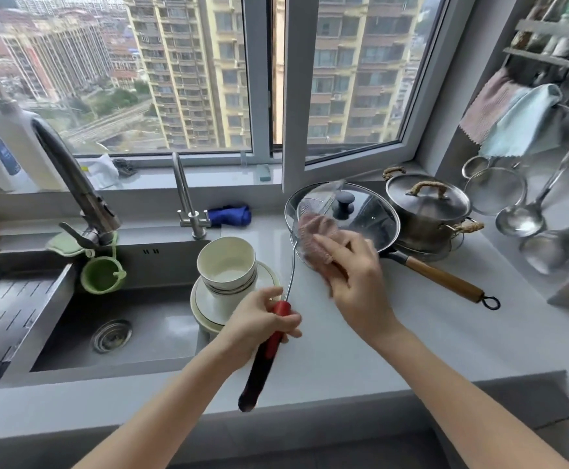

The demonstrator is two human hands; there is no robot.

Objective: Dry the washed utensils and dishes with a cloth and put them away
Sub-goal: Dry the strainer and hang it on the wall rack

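Over bench mid, just R of sink (56,286), L hand (263,319) clenches strainer (265,358) handle; R hand (354,275) fingers grasp pink cloth (310,231), pressing it into mesh, near wok (445,282).

— Vantage?
— A single wide-angle view, worn at the head, directed forward and down onto the counter (337,367).
— Range?
— Close: the left hand (263,319) and right hand (354,275) are framed near centre, the sink (161,326) at left; the window (192,79) is taken in above.
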